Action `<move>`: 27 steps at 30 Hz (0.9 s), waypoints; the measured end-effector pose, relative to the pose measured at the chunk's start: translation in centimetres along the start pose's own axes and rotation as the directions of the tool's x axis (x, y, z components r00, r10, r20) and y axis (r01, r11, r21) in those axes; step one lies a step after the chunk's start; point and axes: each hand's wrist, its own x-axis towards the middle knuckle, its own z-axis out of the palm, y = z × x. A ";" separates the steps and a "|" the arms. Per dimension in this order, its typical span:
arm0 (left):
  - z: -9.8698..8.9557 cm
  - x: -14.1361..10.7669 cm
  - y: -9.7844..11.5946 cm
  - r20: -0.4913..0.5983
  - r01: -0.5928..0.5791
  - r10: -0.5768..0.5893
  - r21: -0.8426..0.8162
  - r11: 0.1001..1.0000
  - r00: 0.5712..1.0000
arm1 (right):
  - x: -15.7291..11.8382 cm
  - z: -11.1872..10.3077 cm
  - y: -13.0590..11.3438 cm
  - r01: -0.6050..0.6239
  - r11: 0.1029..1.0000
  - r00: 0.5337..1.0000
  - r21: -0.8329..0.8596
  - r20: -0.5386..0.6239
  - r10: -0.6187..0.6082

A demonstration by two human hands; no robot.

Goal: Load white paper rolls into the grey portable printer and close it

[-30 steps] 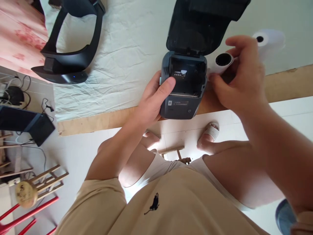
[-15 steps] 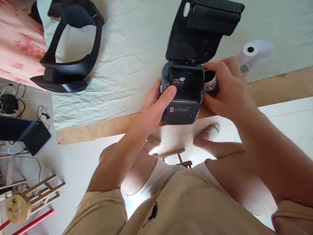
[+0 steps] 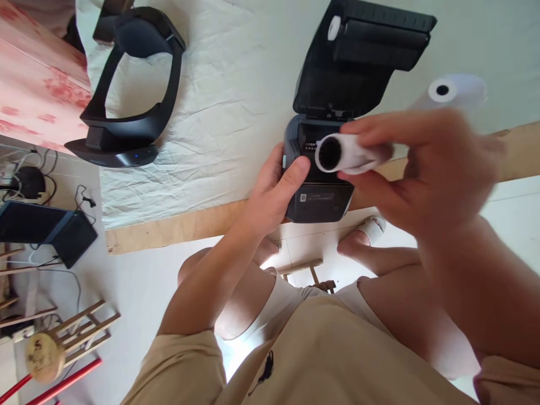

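Observation:
A small black label printer (image 3: 318, 203) is at the table's front edge with its black lid (image 3: 343, 79) flipped up and back. My left hand (image 3: 276, 188) grips the printer's left side, the thumb over the rim of the paper bay. Pinched in my right hand (image 3: 439, 169) is a thin white paper roll (image 3: 348, 154) with a wide dark core, held above the bay and covering much of it. The right hand is blurred by motion. Behind it, a thicker white paper roll (image 3: 442, 90) lies on the table, partly hidden.
A black headset (image 3: 139, 121) with a blue light sits on the pale cloth (image 3: 228, 101) at left. Pink flowered fabric (image 3: 42, 84) hangs beyond it. On the floor at left are a wooden stool (image 3: 44, 357), cables and a dark folded device (image 3: 48, 225).
The thin paper roll has come up from beside the printer and moved left over its bay in my right hand. My left hand keeps its hold on the printer. The view has shifted slightly.

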 end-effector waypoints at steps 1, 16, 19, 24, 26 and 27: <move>-0.1 -0.1 -0.2 0.001 -0.026 0.026 0.014 1.000 1.000 | 0.3 0.4 -0.2 0.041 0.998 0.999 -0.041 0.014 -0.041; 0.1 -0.8 0.4 -0.008 0.011 -0.012 -0.010 1.000 1.000 | -0.6 1.6 -1.2 0.131 0.991 0.991 -0.008 -0.002 -0.131; 0.2 -0.6 0.5 0.000 0.036 -0.036 -0.065 0.997 0.999 | -1.2 1.2 -1.6 0.215 0.976 0.972 0.040 0.084 -0.218; 0.0 -0.1 0.1 -0.063 -0.025 0.031 0.089 0.996 0.998 | -1.3 0.7 0.1 0.152 0.980 0.987 0.125 -0.069 -0.145; -0.1 0.0 0.0 -0.051 -0.045 0.051 0.119 0.992 0.997 | -0.9 0.7 1.2 0.043 0.993 0.983 0.112 -0.185 -0.022; -0.2 0.0 -0.1 -0.042 -0.048 0.054 0.130 0.990 0.998 | -0.8 0.6 1.7 -0.022 0.994 0.984 0.103 -0.175 0.039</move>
